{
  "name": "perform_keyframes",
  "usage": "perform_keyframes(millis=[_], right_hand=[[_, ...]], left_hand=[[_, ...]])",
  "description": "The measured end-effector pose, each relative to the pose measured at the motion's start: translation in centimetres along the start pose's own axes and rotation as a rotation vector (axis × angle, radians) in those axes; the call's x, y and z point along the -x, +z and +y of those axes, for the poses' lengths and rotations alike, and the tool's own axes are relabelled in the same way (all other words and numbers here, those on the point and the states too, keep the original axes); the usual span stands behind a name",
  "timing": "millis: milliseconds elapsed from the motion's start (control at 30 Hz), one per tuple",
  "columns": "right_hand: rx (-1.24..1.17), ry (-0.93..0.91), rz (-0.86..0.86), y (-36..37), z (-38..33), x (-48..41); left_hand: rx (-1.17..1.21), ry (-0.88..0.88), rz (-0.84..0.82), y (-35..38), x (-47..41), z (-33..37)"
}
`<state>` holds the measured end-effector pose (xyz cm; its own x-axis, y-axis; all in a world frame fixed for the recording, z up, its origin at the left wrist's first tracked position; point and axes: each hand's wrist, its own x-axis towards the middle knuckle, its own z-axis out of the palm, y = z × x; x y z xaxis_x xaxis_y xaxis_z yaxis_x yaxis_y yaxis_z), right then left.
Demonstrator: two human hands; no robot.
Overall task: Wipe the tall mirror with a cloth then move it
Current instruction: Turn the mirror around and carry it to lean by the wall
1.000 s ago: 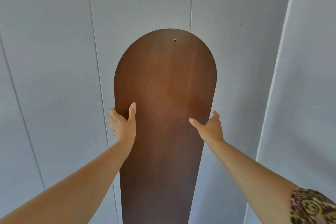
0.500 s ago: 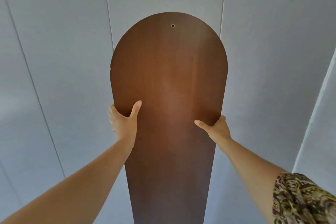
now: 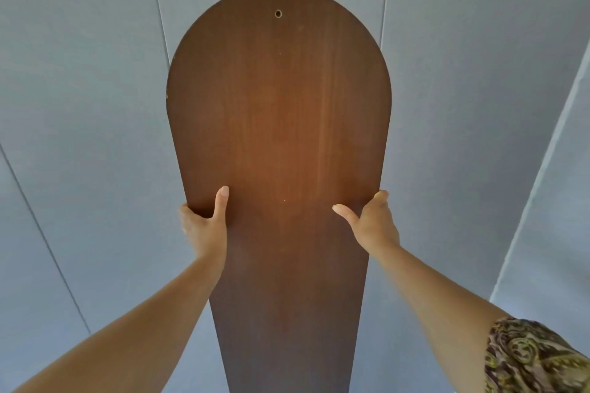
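The tall mirror [image 3: 281,124] stands upright in front of me, its brown wooden back facing me, with an arched top and a small hole near the top. My left hand [image 3: 204,226] grips its left edge, thumb on the back and fingers wrapped behind. My right hand [image 3: 372,222] grips the right edge the same way, thumb spread across the wood. The glass side is hidden from me. No cloth is in view.
A pale grey panelled wall [image 3: 95,105] with vertical seams fills the space behind the mirror. A wall corner or trim [image 3: 539,175] runs down the right side. A patterned sleeve [image 3: 530,360] shows at the bottom right.
The mirror has come closer and looks larger in view, and the right wall corner has shifted right. Both hands keep their grip on the edges.
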<state>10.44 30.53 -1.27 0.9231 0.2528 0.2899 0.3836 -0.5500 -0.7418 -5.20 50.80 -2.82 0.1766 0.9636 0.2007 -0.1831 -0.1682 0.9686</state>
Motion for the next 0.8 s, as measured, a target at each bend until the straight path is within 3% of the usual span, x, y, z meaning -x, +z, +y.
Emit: perform_keyframes(millis=[433,800], right_hand=[[0.02,0.016,0.043,1.9,-0.2,-1.6],[-0.114,-0.135,0.105,3.5,1.7,-3.1]], left_hand=[[-0.075,0.113,-0.201,0.0,-3.8,-2.5],[-0.028,0.161,-0.156,0.9,-5.2,-4.2]])
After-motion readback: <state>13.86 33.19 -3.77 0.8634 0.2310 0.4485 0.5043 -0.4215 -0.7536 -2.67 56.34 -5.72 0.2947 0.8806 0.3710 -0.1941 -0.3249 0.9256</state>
